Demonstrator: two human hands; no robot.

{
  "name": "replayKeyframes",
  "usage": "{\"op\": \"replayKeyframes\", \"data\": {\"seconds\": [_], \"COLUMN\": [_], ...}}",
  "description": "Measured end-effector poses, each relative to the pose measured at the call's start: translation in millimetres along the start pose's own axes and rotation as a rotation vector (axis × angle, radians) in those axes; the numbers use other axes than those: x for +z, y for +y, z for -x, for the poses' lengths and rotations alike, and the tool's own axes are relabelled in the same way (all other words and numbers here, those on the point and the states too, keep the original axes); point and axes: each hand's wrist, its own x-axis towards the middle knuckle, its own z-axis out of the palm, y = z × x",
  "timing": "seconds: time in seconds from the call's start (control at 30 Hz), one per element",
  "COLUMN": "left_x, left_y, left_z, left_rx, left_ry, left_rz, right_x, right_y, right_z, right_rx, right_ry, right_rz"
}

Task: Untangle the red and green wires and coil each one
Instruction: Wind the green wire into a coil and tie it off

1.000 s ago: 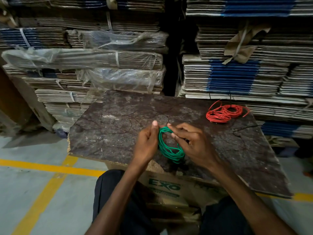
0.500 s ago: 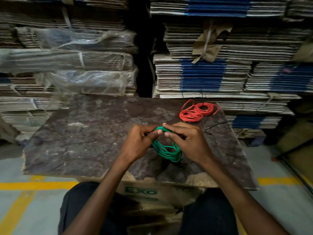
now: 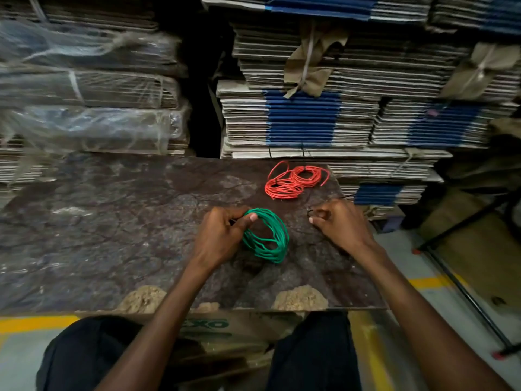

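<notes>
The green wire is wound into a coil and stands tilted on the dark board. My left hand pinches the coil's upper left side between thumb and fingers. My right hand is off the coil, to its right. Its fingers are curled over a thin black tie that pokes out on both sides of the hand. The red wire lies as a loose coil at the board's far right, apart from both hands.
Tall stacks of flattened cardboard rise right behind the board; plastic-wrapped bundles stand at the back left. The board's near edge is chipped, over a cardboard box. A black metal stand is on the floor at right.
My right hand let go of the green coil and moved right onto the black tie. The left hand kept hold of the coil. The camera swung to the right.
</notes>
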Motion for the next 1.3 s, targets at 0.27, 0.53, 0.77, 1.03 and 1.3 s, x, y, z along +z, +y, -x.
{"op": "replayKeyframes", "data": {"seconds": [0.27, 0.53, 0.77, 1.03, 1.3], "left_x": [-5.4, -9.1, -29.4, -49.4, -75.7], "left_y": [-4.5, -2.5, -1.6, -3.0, -7.5], "left_z": [6.6, 15.5, 23.3, 34.4, 52.3], "left_rx": [0.041, 0.018, 0.028, 0.033, -0.028], "left_ry": [0.005, 0.031, 0.047, 0.050, 0.071], "left_rz": [-0.030, -0.037, 0.077, 0.150, 0.231], "right_x": [14.7, 13.6, -2.4, -2.0, -17.4], "right_y": [1.7, -1.5, -26.4, -48.2, -66.6], "right_z": [-0.9, 1.3, 24.8, 31.6, 13.3], "right_rx": [-0.066, -0.056, -0.016, 0.031, 0.188], "right_ry": [0.017, 0.026, 0.022, -0.009, 0.048], "right_rz": [0.063, 0.012, -0.535, -0.756, -1.108]}}
